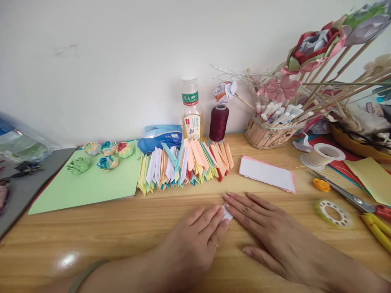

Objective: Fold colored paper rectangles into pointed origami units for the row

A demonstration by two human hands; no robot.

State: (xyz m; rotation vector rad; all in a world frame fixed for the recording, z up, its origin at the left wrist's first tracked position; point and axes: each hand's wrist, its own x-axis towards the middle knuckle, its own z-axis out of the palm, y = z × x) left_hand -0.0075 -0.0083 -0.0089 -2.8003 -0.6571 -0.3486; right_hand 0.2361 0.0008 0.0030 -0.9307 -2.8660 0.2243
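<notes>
A small folded white paper [226,214] lies on the table between my two hands, mostly covered by fingers. My left hand [198,238] holds it down at its left edge, fingers bent and drawn together, thumb beside the paper. On the paper's right side rests my right hand [264,228], palm down, its fingers stretched out flat and the thumb apart. Just behind is a stack of white and pink paper strips [267,174]. Several folded colored paper pieces [183,165] stand in a packed row to the left of that stack.
Paper flowers [78,165] sit on green sheets [100,187] at the left. A tea bottle [192,112], blue packet [159,136] and maroon thread spool [219,123] line the wall. At the right are a pen basket [271,134], tape roll [333,213] and scissors [351,197].
</notes>
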